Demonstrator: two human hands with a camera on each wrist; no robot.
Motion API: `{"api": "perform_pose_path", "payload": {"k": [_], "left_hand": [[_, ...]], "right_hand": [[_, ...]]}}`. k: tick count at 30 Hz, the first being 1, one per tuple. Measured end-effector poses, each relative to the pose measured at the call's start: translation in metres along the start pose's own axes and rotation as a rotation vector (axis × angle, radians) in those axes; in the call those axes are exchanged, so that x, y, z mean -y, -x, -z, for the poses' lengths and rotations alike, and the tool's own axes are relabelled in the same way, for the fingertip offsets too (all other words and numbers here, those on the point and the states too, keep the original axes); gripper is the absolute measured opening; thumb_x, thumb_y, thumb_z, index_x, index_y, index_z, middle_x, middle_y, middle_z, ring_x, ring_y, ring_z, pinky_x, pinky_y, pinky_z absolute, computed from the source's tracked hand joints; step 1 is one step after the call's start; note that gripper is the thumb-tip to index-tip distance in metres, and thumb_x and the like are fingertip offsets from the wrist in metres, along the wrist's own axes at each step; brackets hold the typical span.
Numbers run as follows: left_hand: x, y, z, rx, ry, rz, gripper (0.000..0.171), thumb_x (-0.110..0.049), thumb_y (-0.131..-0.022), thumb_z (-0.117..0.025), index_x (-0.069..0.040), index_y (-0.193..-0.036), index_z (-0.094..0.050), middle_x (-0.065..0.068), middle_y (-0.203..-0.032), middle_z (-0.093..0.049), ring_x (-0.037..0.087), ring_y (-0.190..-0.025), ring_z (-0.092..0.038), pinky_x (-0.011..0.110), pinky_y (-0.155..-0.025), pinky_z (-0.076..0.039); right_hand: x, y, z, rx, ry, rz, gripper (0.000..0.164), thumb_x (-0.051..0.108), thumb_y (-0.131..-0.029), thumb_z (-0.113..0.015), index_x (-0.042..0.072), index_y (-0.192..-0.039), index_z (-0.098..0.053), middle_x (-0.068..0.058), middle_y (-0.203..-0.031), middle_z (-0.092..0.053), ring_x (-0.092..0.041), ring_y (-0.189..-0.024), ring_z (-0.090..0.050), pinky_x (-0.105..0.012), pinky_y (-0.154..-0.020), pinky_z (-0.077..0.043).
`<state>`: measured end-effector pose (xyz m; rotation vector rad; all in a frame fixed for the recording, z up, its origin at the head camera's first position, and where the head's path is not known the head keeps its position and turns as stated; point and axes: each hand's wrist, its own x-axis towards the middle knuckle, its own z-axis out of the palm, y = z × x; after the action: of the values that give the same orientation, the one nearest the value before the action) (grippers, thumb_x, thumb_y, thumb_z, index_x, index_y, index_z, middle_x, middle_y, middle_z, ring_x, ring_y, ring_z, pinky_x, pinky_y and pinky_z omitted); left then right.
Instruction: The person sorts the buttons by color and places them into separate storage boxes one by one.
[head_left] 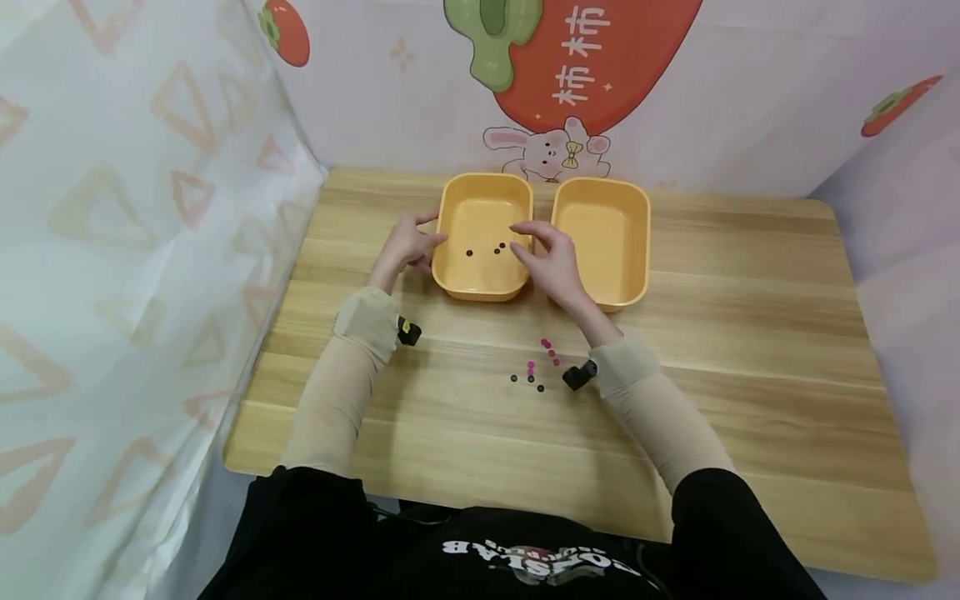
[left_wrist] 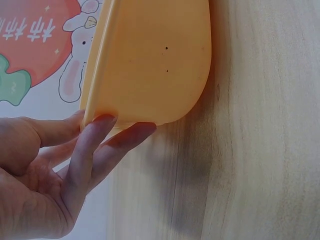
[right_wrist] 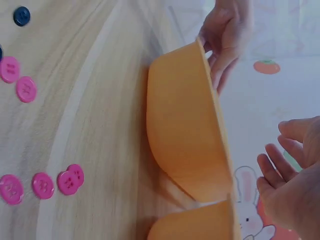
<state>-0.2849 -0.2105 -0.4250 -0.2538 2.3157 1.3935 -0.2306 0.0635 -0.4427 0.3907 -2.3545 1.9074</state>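
My left hand (head_left: pixel 411 243) grips the left side of a yellow plastic box (head_left: pixel 483 293), its thumb and fingers at the rim and outer wall. Inside that box lie three small dark buttons, one (head_left: pixel 469 252) apart from a close pair (head_left: pixel 499 248). Over the box's right rim hovers my right hand (head_left: pixel 553 265). Its thumb and index finger are parted, and nothing shows between them. From the right wrist view, the fingers of this hand (right_wrist: pixel 295 172) look loosely bent and apart. The box's outer wall (right_wrist: pixel 182 110) stands beyond them.
A second yellow box (head_left: pixel 637 287) stands just right of the first. Nearer the person, several pink buttons (head_left: pixel 551 353) and three dark buttons (head_left: pixel 541 388) are scattered on the wooden table (head_left: pixel 750 375). A printed cloth (head_left: pixel 375 108) hangs behind.
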Motion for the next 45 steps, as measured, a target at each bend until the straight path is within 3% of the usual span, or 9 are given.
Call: {"api": "perform_pose_path", "payload": {"k": [4, 12, 16, 20, 24, 27, 31, 42, 45], "left_hand": [[-0.006, 0.0, 0.002, -0.014, -0.02, -0.004, 0.064, -0.019, -0.11, -0.067, -0.021, -0.17, -0.045, 0.023, -0.109, -0.072, 0.009, -0.043, -0.06, 0.034, -0.055, -0.07], [-0.013, -0.004, 0.002, -0.017, -0.021, -0.008, 0.064, -0.02, -0.11, -0.068, -0.022, -0.17, -0.045, 0.024, -0.111, -0.072, 0.009, -0.044, -0.061, 0.032, -0.054, -0.069], [-0.015, -0.004, 0.003, -0.027, -0.01, -0.018, 0.063, -0.02, -0.11, -0.068, -0.022, -0.169, -0.046, 0.027, -0.115, -0.073, 0.009, -0.043, -0.061, 0.03, -0.051, -0.067], [-0.014, -0.002, 0.003, -0.022, -0.004, -0.02, 0.063, -0.019, -0.11, -0.067, -0.021, -0.17, -0.045, 0.031, -0.12, -0.072, 0.009, -0.043, -0.061, 0.031, -0.051, -0.067], [-0.012, 0.0, 0.001, -0.013, -0.002, -0.015, 0.063, -0.018, -0.111, -0.067, -0.019, -0.17, -0.044, 0.032, -0.122, -0.072, 0.009, -0.044, -0.062, 0.032, -0.053, -0.068], [-0.01, 0.001, 0.0, -0.012, 0.005, -0.017, 0.063, -0.017, -0.111, -0.067, -0.019, -0.17, -0.045, 0.033, -0.12, -0.072, 0.009, -0.045, -0.062, 0.032, -0.053, -0.068], [-0.008, 0.003, -0.001, -0.018, 0.013, -0.023, 0.063, -0.017, -0.11, -0.067, -0.018, -0.169, -0.045, 0.032, -0.117, -0.073, 0.009, -0.045, -0.062, 0.033, -0.053, -0.068], [0.001, 0.006, -0.003, -0.015, 0.008, -0.016, 0.063, -0.017, -0.11, -0.067, -0.017, -0.169, -0.045, 0.033, -0.117, -0.073, 0.01, -0.045, -0.063, 0.033, -0.051, -0.068], [0.001, 0.007, -0.003, -0.015, 0.005, -0.017, 0.063, -0.017, -0.11, -0.067, -0.016, -0.169, -0.045, 0.036, -0.122, -0.073, 0.009, -0.044, -0.063, 0.032, -0.051, -0.067]], "right_hand": [[0.011, 0.019, 0.014, 0.026, -0.061, 0.013, 0.029, -0.006, -0.101, -0.072, -0.012, -0.129, -0.073, -0.032, -0.135, -0.072, -0.036, -0.135, -0.066, -0.038, -0.136, -0.044], [0.008, 0.067, 0.036, 0.151, -0.004, 0.035, 0.028, -0.007, -0.097, -0.078, -0.008, -0.126, -0.076, -0.026, -0.133, -0.075, -0.022, -0.127, -0.07, -0.041, -0.131, -0.05], [-0.002, 0.084, 0.04, 0.203, 0.038, 0.067, 0.03, -0.008, -0.093, -0.082, -0.008, -0.122, -0.077, -0.026, -0.137, -0.073, -0.034, -0.137, -0.066, -0.041, -0.133, -0.047], [-0.013, 0.099, 0.036, 0.296, 0.12, 0.114, 0.032, -0.005, -0.089, -0.086, -0.005, -0.12, -0.078, -0.026, -0.144, -0.07, -0.045, -0.148, -0.057, -0.059, -0.135, -0.041], [-0.024, 0.111, 0.03, 0.425, 0.239, 0.169, 0.035, 0.002, -0.087, -0.09, -0.002, -0.12, -0.079, -0.026, -0.152, -0.064, -0.049, -0.15, -0.052, -0.065, -0.12, -0.052], [-0.03, 0.116, 0.026, 0.519, 0.296, 0.171, 0.037, 0.006, -0.086, -0.092, 0.001, -0.121, -0.081, -0.027, -0.158, -0.057, -0.051, -0.155, -0.043, -0.068, -0.123, -0.047], [-0.033, 0.119, 0.022, 0.6, 0.322, 0.119, 0.031, 0.008, -0.088, -0.091, 0.004, -0.118, -0.083, -0.027, -0.165, -0.052, -0.051, -0.163, -0.032, -0.072, -0.136, -0.028], [-0.046, 0.129, 0.012, 0.589, 0.237, 0.037, 0.007, 0.003, -0.088, -0.09, 0.009, -0.092, -0.088, -0.02, -0.166, -0.055, -0.044, -0.167, -0.03, -0.067, -0.138, -0.027], [-0.047, 0.13, 0.01, 0.6, 0.232, 0.029, 0.005, 0.004, -0.089, -0.09, 0.009, -0.091, -0.087, -0.019, -0.168, -0.053, -0.044, -0.169, -0.026, -0.062, -0.134, -0.038]]}}
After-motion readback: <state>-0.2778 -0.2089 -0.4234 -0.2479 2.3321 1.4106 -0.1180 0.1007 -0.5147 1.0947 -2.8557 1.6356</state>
